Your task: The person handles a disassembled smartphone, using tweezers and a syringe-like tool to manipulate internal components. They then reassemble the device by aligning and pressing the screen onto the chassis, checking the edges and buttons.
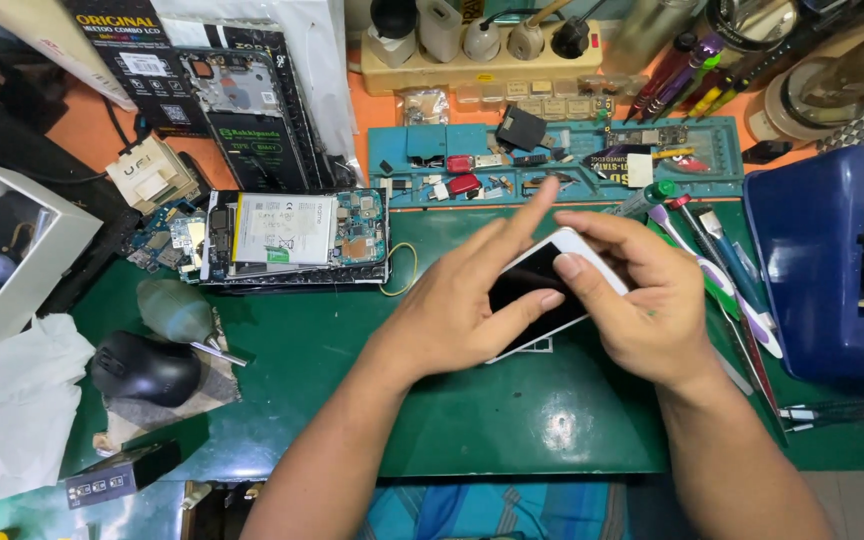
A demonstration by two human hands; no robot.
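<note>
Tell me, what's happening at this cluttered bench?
A person holds a white phone with a dark screen in both hands above a green mat. The left hand cradles it from below, and the right hand presses on its upper edge. An opened phone with its circuit boards showing lies to the left, beside a black mouse.

Dark phone screen (pixel 532 285) mid-mat, black printed package (pixel 142 60) top left, open white box (pixel 7 250) far left.
</note>
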